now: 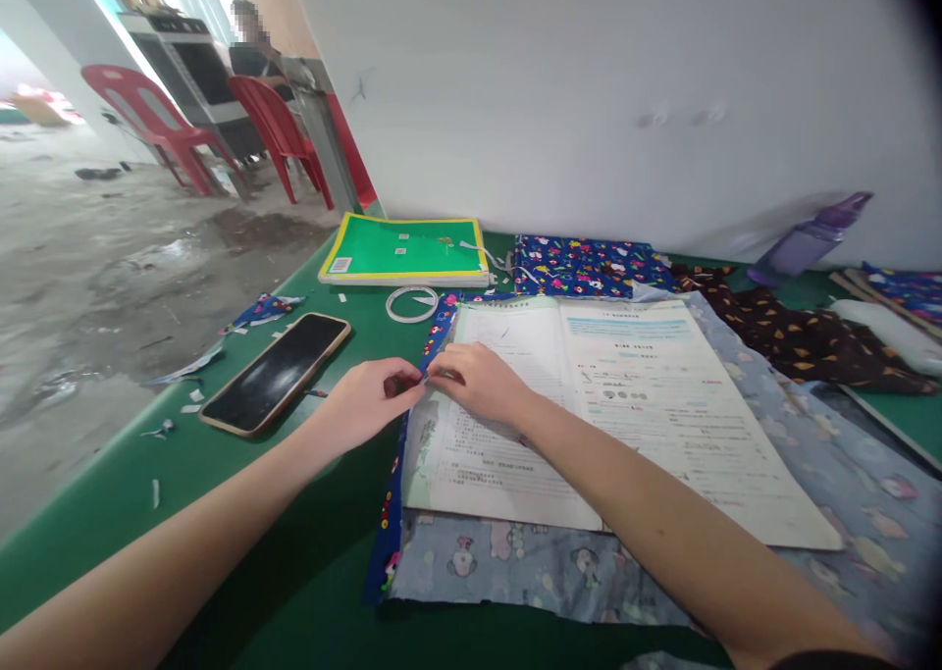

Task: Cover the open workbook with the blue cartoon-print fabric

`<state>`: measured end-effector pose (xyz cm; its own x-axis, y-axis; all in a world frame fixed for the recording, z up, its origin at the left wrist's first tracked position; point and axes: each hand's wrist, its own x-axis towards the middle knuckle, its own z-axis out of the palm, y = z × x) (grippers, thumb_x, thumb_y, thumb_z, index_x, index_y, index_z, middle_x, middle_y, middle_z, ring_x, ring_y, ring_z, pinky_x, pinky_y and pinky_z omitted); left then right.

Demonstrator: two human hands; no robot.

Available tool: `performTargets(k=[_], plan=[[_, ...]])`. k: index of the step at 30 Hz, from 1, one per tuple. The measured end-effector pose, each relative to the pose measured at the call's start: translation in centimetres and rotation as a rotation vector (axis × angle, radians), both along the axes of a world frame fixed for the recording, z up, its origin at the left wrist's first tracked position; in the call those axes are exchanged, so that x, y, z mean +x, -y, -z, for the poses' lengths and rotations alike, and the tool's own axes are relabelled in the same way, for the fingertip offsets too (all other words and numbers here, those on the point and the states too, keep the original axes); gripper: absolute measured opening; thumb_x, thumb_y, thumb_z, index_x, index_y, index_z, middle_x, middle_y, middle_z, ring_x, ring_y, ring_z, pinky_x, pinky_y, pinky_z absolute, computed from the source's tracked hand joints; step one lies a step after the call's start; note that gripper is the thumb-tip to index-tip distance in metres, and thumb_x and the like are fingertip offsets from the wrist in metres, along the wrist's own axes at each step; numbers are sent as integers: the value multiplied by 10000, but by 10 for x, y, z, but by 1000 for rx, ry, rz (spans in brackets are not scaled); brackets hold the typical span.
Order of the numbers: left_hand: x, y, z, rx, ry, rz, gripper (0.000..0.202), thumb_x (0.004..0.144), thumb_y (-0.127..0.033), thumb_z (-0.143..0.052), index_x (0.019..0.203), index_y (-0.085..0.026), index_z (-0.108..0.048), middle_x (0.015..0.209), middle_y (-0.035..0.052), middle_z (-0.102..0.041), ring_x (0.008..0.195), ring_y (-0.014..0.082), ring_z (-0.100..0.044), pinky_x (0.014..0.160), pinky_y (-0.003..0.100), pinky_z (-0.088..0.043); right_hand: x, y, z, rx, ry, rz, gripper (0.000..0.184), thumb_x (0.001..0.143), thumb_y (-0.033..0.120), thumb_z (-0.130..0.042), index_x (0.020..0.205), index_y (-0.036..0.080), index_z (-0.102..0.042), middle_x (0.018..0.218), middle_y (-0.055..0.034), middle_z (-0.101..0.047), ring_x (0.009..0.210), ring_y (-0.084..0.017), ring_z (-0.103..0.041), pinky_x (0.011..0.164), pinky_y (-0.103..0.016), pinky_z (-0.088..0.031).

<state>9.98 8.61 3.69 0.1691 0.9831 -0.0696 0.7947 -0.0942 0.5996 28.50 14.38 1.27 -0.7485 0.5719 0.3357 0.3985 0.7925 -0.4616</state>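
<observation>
An open book (625,405) lies on a sheet of blue patterned fabric (530,562) spread over the green table (294,601). My left hand (364,400) and my right hand (478,381) meet at the book's left edge. Both have their fingers pinched together on the folded blue fabric edge (427,361) there. My right hand rests on the left page. Whatever small thing sits between the fingertips is too small to name.
A black phone (276,371) lies left of my hands. A green book (404,250), a tape ring (412,303), more printed fabrics (589,263), dark cloth (802,336) and a purple bottle (810,238) sit further back. Red chairs (154,121) and a person stand beyond the table.
</observation>
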Motion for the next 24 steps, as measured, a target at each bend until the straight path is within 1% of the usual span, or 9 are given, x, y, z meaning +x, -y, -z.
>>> performTargets(k=[5,11,15,18,21,22,24], plan=[[1,1,-1,7,-26,-17,336,800,-499,-498,884,-211,-650,680,-7,-615,608,152,-525,572,264,-377,-3,1,0,1,-3,49,127,879,255,-524,828,176,-609,790,4,-594,716,-108,-492,703,-258,-315],[3,1,-1,12,-44,-25,360,859,-470,-414,887,-201,-651,752,24,-661,663,171,-569,577,271,-361,-5,0,2,-16,24,90,151,863,285,-543,783,177,-611,714,13,-590,650,-103,-471,693,-264,-301],[3,1,-1,19,-62,-27,346,855,-477,-423,880,-209,-641,728,13,-649,641,164,-562,569,266,-357,-4,1,1,-6,24,138,143,837,295,-572,760,176,-589,722,15,-594,664,-107,-483,703,-267,-298],[5,3,-2,58,-101,-23,348,839,-508,-441,846,-210,-620,647,-6,-606,576,150,-530,542,259,-340,-2,1,-1,33,-5,142,148,821,317,-594,869,179,-568,839,2,-610,755,-123,-515,745,-273,-310],[9,5,-4,151,-166,-8,343,824,-523,-462,795,-205,-588,626,-11,-584,555,143,-513,540,256,-325,-1,0,-2,130,9,65,221,841,290,-584,1034,188,-553,966,-19,-609,871,-139,-528,797,-286,-311],[10,6,-4,177,-186,-2,338,827,-517,-459,772,-204,-575,627,-9,-581,556,143,-512,541,256,-321,-1,0,-2,168,31,41,224,850,279,-577,1055,192,-558,972,-25,-605,888,-144,-526,802,-292,-309],[10,6,-5,200,-216,-1,334,847,-489,-428,718,-204,-543,608,-10,-565,544,142,-501,532,258,-306,-1,-1,-3,247,81,13,193,862,268,-565,1039,195,-586,951,-35,-595,891,-154,-517,799,-303,-309]])
